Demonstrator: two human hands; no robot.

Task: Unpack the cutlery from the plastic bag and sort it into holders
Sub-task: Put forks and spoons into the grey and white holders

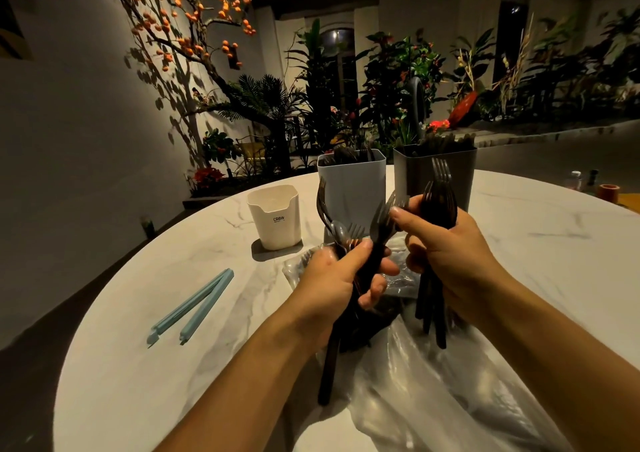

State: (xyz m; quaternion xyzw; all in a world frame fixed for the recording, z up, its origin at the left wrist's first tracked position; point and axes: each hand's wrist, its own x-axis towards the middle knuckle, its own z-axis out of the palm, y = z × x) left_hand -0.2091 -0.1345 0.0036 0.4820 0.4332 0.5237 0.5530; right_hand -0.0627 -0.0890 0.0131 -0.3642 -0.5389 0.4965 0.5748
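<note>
Tabletop: forks in both hands.

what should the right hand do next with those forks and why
Probably carry them to the dark grey holder just behind. The right hand already grips a tines-up bundle of forks, while the left hand holds mixed cutlery.

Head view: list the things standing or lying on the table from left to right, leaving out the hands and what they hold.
Blue clip → white holder → light grey holder → dark grey holder → small items at the far right edge.
</note>
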